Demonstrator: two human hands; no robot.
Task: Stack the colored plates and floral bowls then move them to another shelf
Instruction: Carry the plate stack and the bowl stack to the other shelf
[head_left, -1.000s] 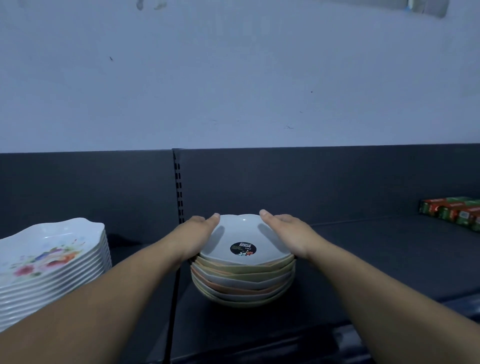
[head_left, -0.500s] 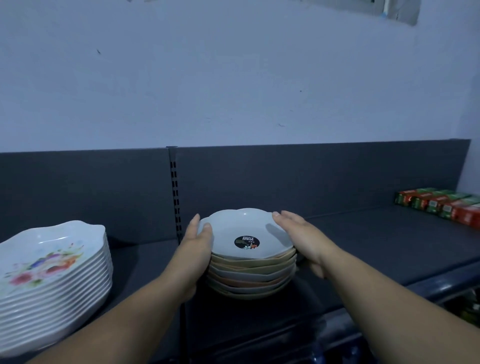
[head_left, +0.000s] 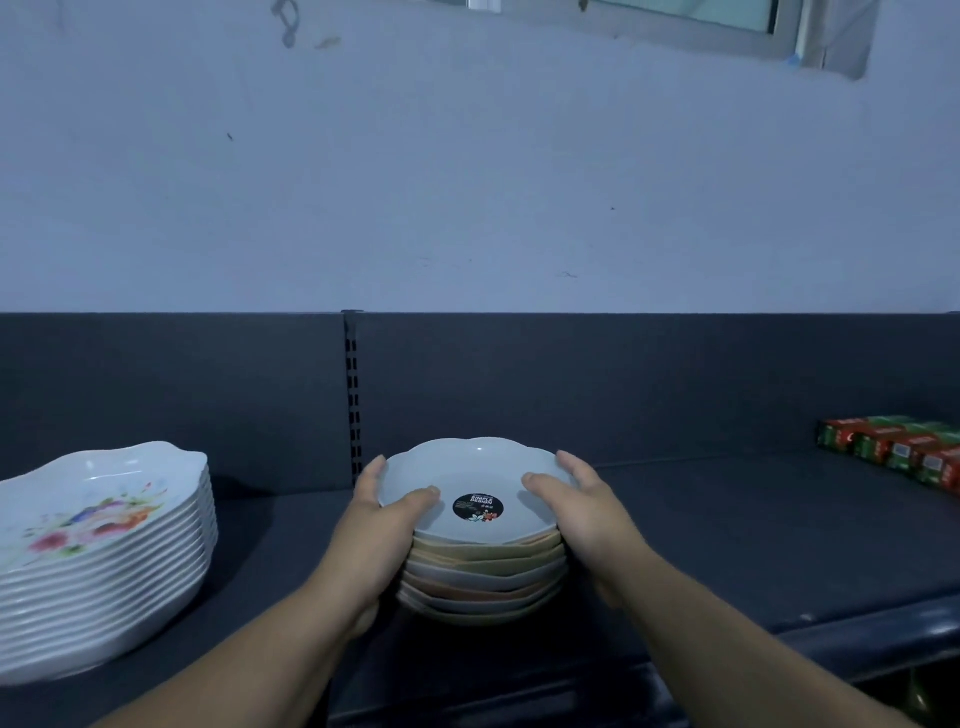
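The stack of colored plates is in the middle of the dark shelf, and the left hand and right hand grip its sides, each thumb over the rim of the pale top plate. The plates lie unevenly, so I think a squeeze on the upper ones alone may let the lower ones slip out. A swing to the left could knock the floral bowls.

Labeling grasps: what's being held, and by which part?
The stack of colored plates, gripped at its opposite sides: left hand on the left edge, right hand on the right edge, thumbs over the rim of the top plate.
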